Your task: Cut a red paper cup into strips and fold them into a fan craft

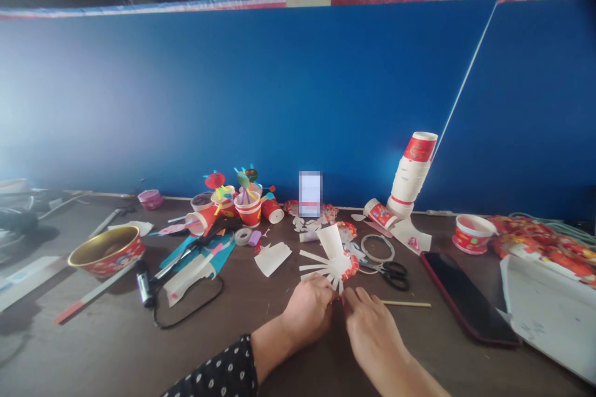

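Observation:
A paper cup cut into strips (330,242) is between my hands, its white strips fanned out and one wide flap standing up. Some red printed outer side shows at its right. My left hand (308,305) is closed on the cup's near left part, fingers pinched together. From the right, my right hand (372,321) pinches its near edge, with the fingertips partly hidden. Black-handled scissors (395,274) lie just beyond my right hand, and a thin wooden stick (406,304) is beside it.
A tall leaning stack of paper cups (410,181) stands at back right. A phone (468,298) lies at right, a gold-lined bowl (108,251) at left. Decorated cups (248,208), a tape roll (243,236), a white paper piece (272,258) and a cable (205,308) occupy the left side.

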The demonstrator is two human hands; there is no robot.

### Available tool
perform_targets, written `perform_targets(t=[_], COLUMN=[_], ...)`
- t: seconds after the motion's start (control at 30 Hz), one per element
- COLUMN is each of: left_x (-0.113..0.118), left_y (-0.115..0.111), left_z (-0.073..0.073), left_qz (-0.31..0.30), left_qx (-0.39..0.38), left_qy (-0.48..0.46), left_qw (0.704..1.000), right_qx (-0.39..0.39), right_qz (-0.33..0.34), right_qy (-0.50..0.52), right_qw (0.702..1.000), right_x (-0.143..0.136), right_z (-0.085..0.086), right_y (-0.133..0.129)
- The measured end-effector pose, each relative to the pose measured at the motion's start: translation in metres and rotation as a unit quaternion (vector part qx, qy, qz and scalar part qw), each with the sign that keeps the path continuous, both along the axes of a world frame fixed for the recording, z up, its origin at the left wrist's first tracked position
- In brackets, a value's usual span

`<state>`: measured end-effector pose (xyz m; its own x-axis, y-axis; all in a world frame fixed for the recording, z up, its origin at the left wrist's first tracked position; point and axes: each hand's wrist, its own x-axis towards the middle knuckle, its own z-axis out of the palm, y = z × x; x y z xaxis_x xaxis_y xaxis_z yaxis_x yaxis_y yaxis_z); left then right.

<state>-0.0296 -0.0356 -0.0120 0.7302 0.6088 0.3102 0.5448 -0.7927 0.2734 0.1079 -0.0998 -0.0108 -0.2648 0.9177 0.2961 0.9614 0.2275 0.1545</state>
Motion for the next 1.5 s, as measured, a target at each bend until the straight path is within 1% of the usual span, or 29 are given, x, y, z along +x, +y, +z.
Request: perform_targets(t=[0.17,0.37,0.5,0.57,0.67,0.77,0.83,0.93,1.07,1.2,1.27,1.37,1.5], left_x=[0.001,0.004,0.006,0.006,0.007,0.009,0.01,0.011,0.01,0.007,0.006,0.005,0.004], left_y=[0.001,-0.002,-0.006,-0.007,-0.008,-0.006,-0.005,-0.006,-0.006,-0.003,-0.002,-0.001,-0.003], left_z=[0.0,0.001,0.008,0.012,0.015,0.015,0.014,0.012,0.01,0.006,0.003,0.003,0.012], left_qz=[-0.001,0.002,-0.005,-0.008,-0.016,-0.033,-0.038,-0.039,-0.03,-0.003,0.0,0.001,0.005], left_qx=[0.015,0.057,0.07,0.075,0.076,0.094,0.108,0.11,0.093,0.049,0.034,0.026,0.016], left_qy=[0.061,0.144,0.171,0.173,0.177,0.191,0.196,0.201,0.17,0.114,0.1,0.105,0.129], left_qw=[0.998,0.988,0.983,0.982,0.981,0.977,0.974,0.972,0.981,0.992,0.994,0.994,0.991], right_qx=[0.013,0.026,0.002,-0.01,-0.022,-0.023,-0.019,-0.01,-0.002,-0.018,-0.026,-0.033,-0.056], right_qz=[0.004,0.003,-0.033,-0.044,-0.02,0.011,0.019,0.023,0.025,0.015,0.012,0.012,0.009], right_qy=[-0.011,0.002,0.016,0.021,0.015,-0.018,-0.035,-0.035,-0.024,-0.025,-0.026,-0.022,-0.003], right_qw=[1.0,1.0,0.999,0.999,0.999,1.0,0.999,0.999,0.999,0.999,0.999,0.999,0.998], right_x=[0.002,0.002,0.001,0.001,0.002,0.003,0.004,0.004,0.006,0.006,0.005,0.004,0.005], right_z=[-0.004,-0.013,-0.009,-0.005,-0.003,-0.008,-0.012,-0.014,-0.009,-0.002,0.0,0.001,0.005], right_y=[0.005,0.009,0.007,0.005,0.002,0.0,0.0,0.001,0.001,0.0,0.0,0.0,0.002])
